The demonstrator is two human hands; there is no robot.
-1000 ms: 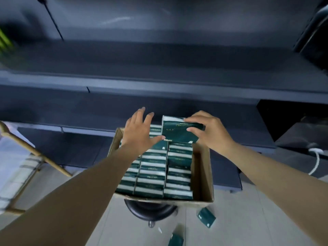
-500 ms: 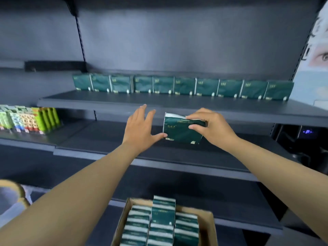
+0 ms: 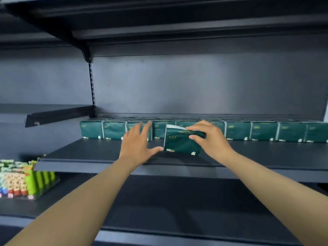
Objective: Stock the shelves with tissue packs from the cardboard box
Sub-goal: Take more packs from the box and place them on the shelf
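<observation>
Head view showed two bare forearms rising from the bottom corners of the frame toward its centre, over a dark grey metal lower shelf (image 3: 177, 210) that filled the bottom of the picture. At the lower left edge, on that shelf, sat a wrapped bundle of bright green and patterned packs (image 3: 26, 180). Just above centre, the left hand (image 3: 137, 147) was spread with straight fingers, its thumb tip touching the lower left corner of a dark green plastic-wrapped tissue pack (image 3: 182, 142). The right hand (image 3: 211, 137) gripped that pack along its top right edge, fingers curled over the top and thumb on the front. The pack stood upright, slightly tilted, at the front part of the dark grey middle shelf (image 3: 106, 155); whether its base rested on the board could not be told. Behind it, along the back of the same shelf, a row of matching dark green tissue packs (image 3: 262, 130) ran from centre left to the right edge, against the grey back panel (image 3: 195, 86). A dark upper shelf (image 3: 177, 18) crossed the top of the frame.
</observation>
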